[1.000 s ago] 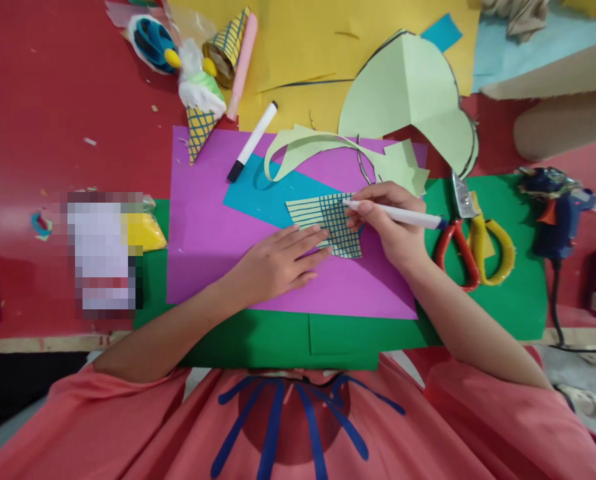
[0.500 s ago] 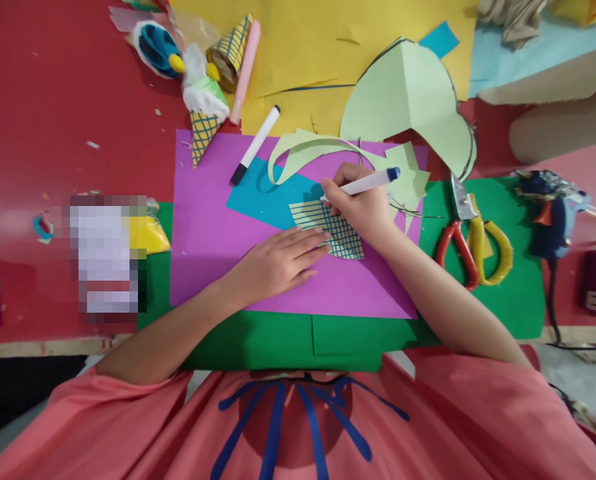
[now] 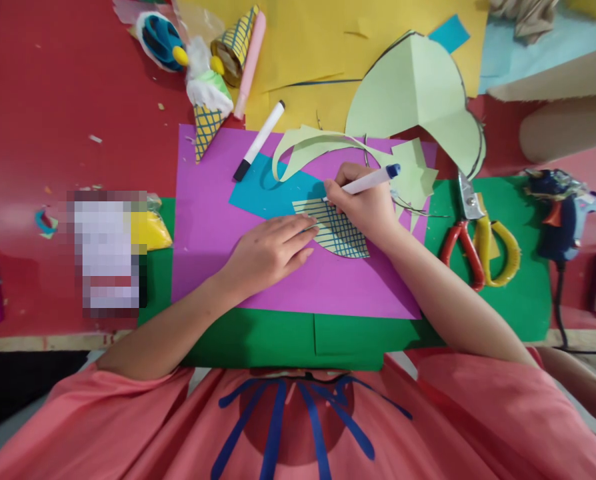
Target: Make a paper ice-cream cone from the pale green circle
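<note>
My right hand (image 3: pixel 365 200) grips a white marker (image 3: pixel 365 182) with a blue end, its tip down at the upper edge of a pale green fan-shaped paper piece (image 3: pixel 345 233). Blue lines cross into a grid on the right part of that piece; its left part carries lines in one direction only. My left hand (image 3: pixel 273 250) lies flat, fingers stretched, its fingertips on the piece's left side. Beneath are a blue paper (image 3: pixel 265 190) and a larger purple sheet (image 3: pixel 218 267). A second white marker (image 3: pixel 261 140) with a black cap lies up and left of my hands.
Pale green scraps (image 3: pixel 408 160) lie behind my right hand, with a large green cutout (image 3: pixel 388 87) beyond. Red-and-yellow-handled scissors (image 3: pixel 471 207) and a glue gun (image 3: pixel 561 220) are at the right. Paper ice-cream cones (image 3: pixel 208 123) and a pink marker (image 3: pixel 251 67) sit at the upper left.
My left hand has slid left across the fan-shaped piece, uncovering more of its lined middle. My right hand stays near the top edge with the marker. The view has shifted slightly.
</note>
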A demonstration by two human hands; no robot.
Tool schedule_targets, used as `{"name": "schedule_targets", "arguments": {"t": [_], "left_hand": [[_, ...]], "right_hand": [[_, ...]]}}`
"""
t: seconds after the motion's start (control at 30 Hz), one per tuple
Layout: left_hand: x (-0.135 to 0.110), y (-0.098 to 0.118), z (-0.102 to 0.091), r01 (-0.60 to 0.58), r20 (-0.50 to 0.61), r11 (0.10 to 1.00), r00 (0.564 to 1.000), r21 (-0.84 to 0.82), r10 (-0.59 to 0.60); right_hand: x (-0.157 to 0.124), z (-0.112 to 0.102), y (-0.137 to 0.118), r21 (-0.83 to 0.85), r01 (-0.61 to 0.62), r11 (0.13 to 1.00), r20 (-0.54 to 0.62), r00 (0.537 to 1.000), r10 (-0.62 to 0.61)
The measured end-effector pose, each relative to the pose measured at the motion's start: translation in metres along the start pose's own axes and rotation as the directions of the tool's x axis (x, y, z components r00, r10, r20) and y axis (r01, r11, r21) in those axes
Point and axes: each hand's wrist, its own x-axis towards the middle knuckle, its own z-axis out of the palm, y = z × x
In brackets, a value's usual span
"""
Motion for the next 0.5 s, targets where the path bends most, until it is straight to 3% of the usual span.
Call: {"name": "schedule_targets", "arguments": {"t": [0.5], "left_hand": [[-0.0011, 0.0001, -0.0004, -0.003, 0.009, 1.000, 1.000, 0.020, 0.003]], "right_hand": [[-0.0050, -0.0020, -0.0029, -0.057, 0.021, 0.998, 0.026, 0.999, -0.019]]}}
